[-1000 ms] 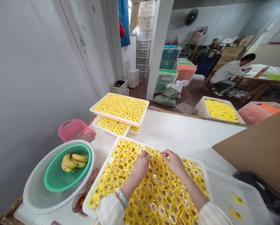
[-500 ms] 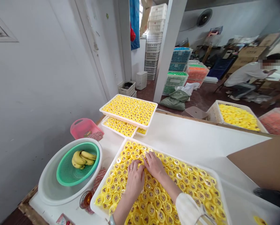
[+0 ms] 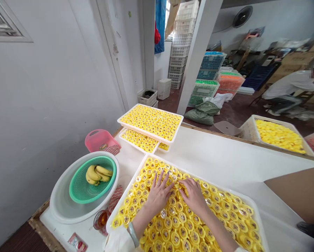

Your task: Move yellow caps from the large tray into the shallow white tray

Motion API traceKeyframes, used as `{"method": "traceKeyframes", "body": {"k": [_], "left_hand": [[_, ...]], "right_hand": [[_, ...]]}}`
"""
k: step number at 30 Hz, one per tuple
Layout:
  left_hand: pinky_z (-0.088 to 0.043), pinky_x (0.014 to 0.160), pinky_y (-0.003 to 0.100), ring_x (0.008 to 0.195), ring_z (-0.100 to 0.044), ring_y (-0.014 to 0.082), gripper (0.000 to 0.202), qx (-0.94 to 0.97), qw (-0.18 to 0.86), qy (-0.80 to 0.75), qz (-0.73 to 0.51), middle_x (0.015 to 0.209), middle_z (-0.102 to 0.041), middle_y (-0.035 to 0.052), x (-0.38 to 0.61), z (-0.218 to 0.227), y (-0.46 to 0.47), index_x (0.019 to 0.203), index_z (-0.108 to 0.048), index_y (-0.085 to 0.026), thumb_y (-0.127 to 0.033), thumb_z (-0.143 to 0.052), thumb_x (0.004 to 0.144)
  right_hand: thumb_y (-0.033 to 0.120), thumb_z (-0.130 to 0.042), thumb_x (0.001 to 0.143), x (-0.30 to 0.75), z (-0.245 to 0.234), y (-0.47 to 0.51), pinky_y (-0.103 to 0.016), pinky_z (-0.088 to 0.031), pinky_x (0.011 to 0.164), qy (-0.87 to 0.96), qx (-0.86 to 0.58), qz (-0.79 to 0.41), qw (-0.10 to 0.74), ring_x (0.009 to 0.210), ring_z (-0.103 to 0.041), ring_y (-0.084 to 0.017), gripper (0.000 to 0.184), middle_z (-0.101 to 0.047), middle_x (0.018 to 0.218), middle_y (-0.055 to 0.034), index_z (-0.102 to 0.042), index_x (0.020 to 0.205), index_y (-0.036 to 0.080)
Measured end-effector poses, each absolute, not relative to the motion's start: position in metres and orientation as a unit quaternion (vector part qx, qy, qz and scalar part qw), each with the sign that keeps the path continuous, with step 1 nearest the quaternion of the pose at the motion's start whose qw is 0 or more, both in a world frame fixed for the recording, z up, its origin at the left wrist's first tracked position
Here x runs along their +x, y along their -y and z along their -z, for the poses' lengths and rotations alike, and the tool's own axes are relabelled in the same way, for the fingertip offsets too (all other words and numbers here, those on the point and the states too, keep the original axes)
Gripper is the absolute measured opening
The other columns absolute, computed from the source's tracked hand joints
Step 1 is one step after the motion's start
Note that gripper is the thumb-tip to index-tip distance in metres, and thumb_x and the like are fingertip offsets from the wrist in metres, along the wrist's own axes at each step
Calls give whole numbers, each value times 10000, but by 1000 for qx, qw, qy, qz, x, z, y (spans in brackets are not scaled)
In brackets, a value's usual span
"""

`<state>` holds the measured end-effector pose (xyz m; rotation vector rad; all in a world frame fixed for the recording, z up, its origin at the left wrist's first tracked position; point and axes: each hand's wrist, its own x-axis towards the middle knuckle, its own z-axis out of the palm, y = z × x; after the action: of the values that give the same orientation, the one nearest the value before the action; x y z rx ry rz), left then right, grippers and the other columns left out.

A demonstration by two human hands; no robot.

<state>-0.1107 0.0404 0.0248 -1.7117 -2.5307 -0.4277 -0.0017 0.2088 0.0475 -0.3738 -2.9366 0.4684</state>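
The white table (image 3: 220,157) stretches ahead of and right of the fingers. Under them, a big white tray (image 3: 225,189) is packed w/ yellow caps (image 3: 175,238), most showing a dark-and-gold centre. Its rim is low and the caps lie loose, so a hard sweep could shove some over onto the table (how deep they lie, can't tell).

Ahead of the fingers, a full white tray (image 3: 143,133) sits offset on a 2nd caps tray (image 3: 135,147); a knock could tip it and spill the lot. Far right of the fingers, a white crate (image 3: 248,131) is heaped w/ more yellow caps, off the table's far side. Left of the fingers, a white basin (image 3: 58,206) holds a green colander (image 3: 79,185) w/ bananas (image 3: 95,175), and a pink basket (image 3: 100,140) stands beyond it. A small glass jar (image 3: 101,219) of amber liquid sits close to the tray's left rim, easy to catch w/ a sleeve.

L hand (image 3: 158,196) and R hand (image 3: 195,197) lie flat on the caps, fingers (image 3: 184,187) spread and released, gripping nothing.
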Motion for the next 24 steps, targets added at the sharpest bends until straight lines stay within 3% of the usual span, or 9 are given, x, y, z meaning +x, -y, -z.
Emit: {"method": "traceKeyframes", "body": {"k": [8, 13, 19, 24], "left_hand": [[-331, 1137, 555, 1474, -201, 306, 371, -547, 9, 822, 158, 1567, -336, 30, -92, -21, -23, 1340, -497, -286, -292, -441, 973], [-343, 1142, 508, 1462, -252, 256, 371, -563, 6, 813, 150, 1502, -450, 22, -80, -19, -24, 1345, -503, -236, -243, -388, 993], [-357, 1120, 512, 1428, -326, 278, 525, -575, 17, 809, 120, 1533, -392, 35, -62, -11, -19, 1490, -292, -157, -369, -333, 1011], [-382, 1106, 501, 1411, -362, 271, 488, -577, 11, 809, 116, 1531, -392, 10, -62, -17, -18, 1473, -337, -200, -373, -307, 1018]], "right_hand": [[159, -587, 850, -11, -63, -200, -439, -432, 863, 983, -125, -126, 51, 1042, -569, -282, 169, -682, 1036, -57, -629, 995, 236], [119, -566, 848, -18, -65, -197, -390, -417, 780, 986, -126, -98, 42, 919, -580, -256, 114, -679, 892, -42, -578, 819, 228], [154, -577, 870, -20, -55, -185, -404, -407, 760, 977, -183, -86, 64, 906, -582, -278, 74, -685, 887, -54, -557, 864, 225], [156, -600, 849, -18, -46, -184, -403, -431, 747, 968, -213, -98, 90, 889, -595, -283, 136, -680, 921, -68, -549, 956, 223]]}}
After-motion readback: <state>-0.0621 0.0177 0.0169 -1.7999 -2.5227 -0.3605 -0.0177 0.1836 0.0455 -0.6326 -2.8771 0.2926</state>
